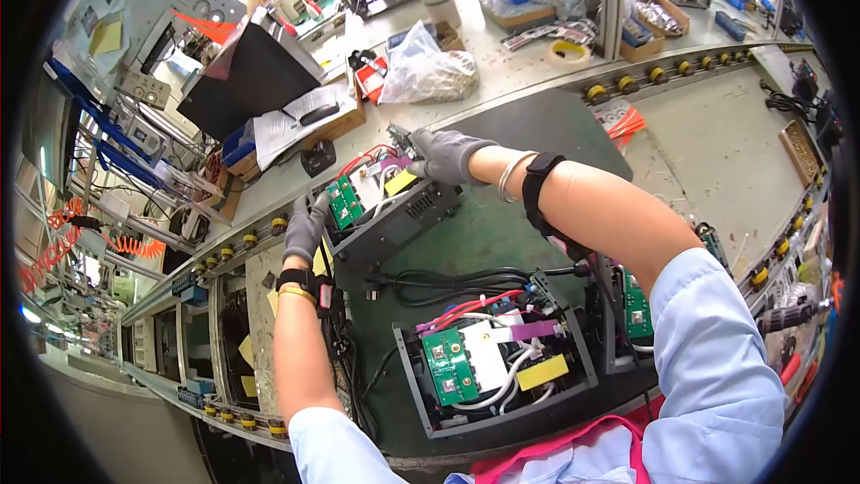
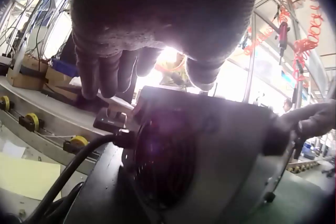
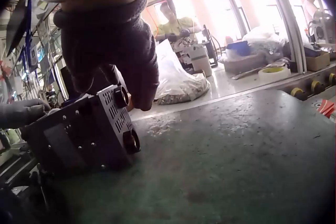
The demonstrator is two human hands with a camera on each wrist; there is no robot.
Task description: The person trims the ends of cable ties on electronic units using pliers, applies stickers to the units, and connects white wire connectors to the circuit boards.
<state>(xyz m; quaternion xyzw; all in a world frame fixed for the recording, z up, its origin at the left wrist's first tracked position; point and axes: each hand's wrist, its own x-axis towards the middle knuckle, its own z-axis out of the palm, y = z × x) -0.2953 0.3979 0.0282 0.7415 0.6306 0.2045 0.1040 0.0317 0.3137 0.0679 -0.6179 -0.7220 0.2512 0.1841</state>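
Observation:
A black open-topped case (image 1: 391,235) with green boards, white and yellow parts and red wires stands between both gloved hands in the head view. At its left end is my left hand (image 1: 307,228); in the left wrist view that hand (image 2: 157,24) has fairly straight fingers above the end with the round fan (image 2: 164,163) and a plugged-in black cable (image 2: 79,163). My right hand (image 1: 448,158) grips the case's right end. From the right wrist, the right hand's (image 3: 113,58) fingers bend over the vented end panel (image 3: 116,121), which carries two round fittings.
A similar open case (image 1: 502,367) sits nearer the body, with coiled black cable (image 1: 439,285) behind it and part of another case (image 1: 638,314) to the right. Beyond the green work surface (image 1: 537,224) run rollers (image 1: 627,84). A plastic bag (image 1: 430,67) and boxes lie behind.

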